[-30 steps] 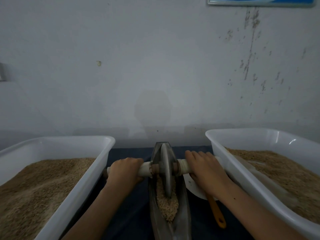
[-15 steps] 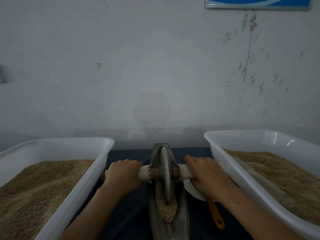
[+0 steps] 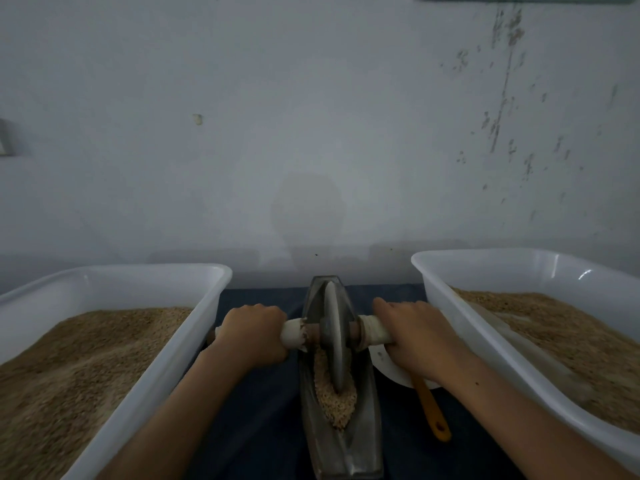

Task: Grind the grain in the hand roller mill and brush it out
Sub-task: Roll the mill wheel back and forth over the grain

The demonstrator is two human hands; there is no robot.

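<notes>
A narrow metal boat-shaped trough lies lengthwise on the dark cloth between two tubs. A grey metal grinding wheel stands upright in it, near the far end, on a cloth-wrapped axle handle. My left hand grips the left end of the handle and my right hand grips the right end. A small heap of grain lies in the trough around the wheel's near edge. An orange handle, probably the brush, sticks out from under my right wrist.
A white plastic tub of grain stands at the left and another white tub of grain at the right, both close to my forearms. A white dish lies under my right hand. A stained wall rises just behind the trough.
Both hands have rolled the wheel slightly away from me along the trough, toward its far end. The grain heap now lies more exposed on the near side.
</notes>
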